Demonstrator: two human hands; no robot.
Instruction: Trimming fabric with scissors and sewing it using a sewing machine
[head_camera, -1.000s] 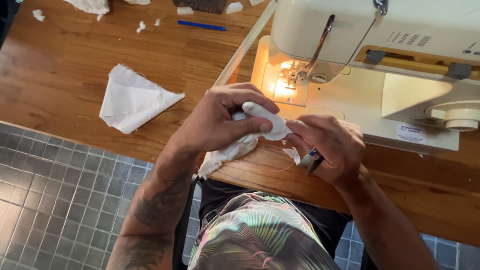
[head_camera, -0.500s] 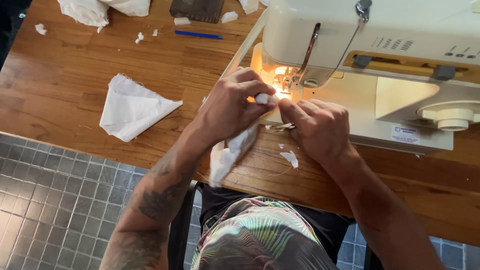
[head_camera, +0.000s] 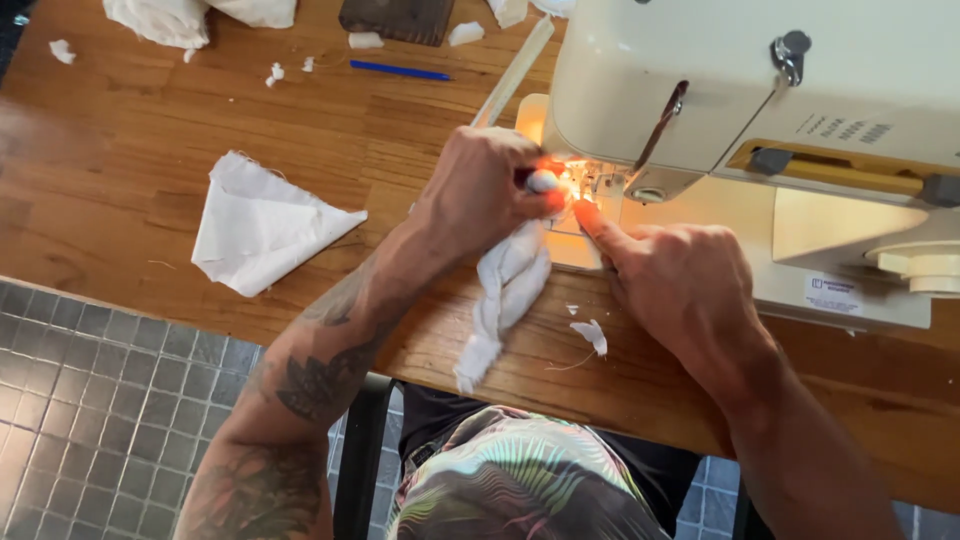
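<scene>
Left hand pinches bunched white cloth at the sewing machine's needle; right hand's forefinger points there, its other fingers apparently curled.

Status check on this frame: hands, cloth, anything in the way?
Left hand gripping bunched white cloth at cream sewing machine. Right hand fingertip beside needle. Nothing blocking.

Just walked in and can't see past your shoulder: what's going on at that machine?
A person seated at a wooden table holds a bunched white cloth with the left hand up at the lit needle area of a cream sewing machine. The right hand points its index finger at the same spot. A folded white fabric piece lies to the left, with small scraps nearby.
</scene>
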